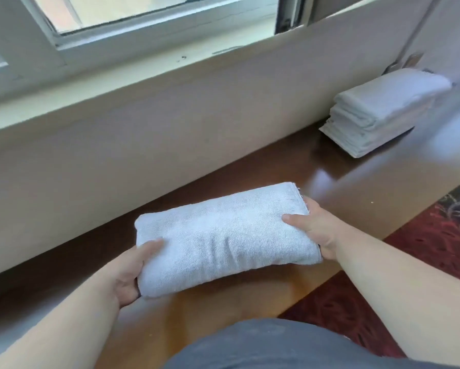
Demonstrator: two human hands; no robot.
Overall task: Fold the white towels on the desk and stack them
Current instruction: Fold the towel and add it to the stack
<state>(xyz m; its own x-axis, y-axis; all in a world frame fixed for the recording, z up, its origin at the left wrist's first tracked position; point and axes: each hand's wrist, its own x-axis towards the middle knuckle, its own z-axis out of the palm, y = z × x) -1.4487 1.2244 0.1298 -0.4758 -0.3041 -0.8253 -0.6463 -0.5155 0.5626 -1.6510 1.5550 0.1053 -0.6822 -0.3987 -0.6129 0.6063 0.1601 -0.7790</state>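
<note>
fingers of both hands: under towel (223,235) | stack (383,113) right end: blurred

A white-framed window (143,20) spans ten to twelve o'clock above a cream sill (133,83) and wall (170,134). A red patterned carpet (423,249) lies at four o'clock. Grey clothing (290,347) fills six o'clock. A wall socket (413,59), blurred, sits at two o'clock.

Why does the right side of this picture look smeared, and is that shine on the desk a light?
Head view: a pale motion-blur streak crosses the right side, softening the towel stack; the folded towel in both hands stays sharp. The desk shines with daylight glare from the window. The wide lens bends the sill.
</note>
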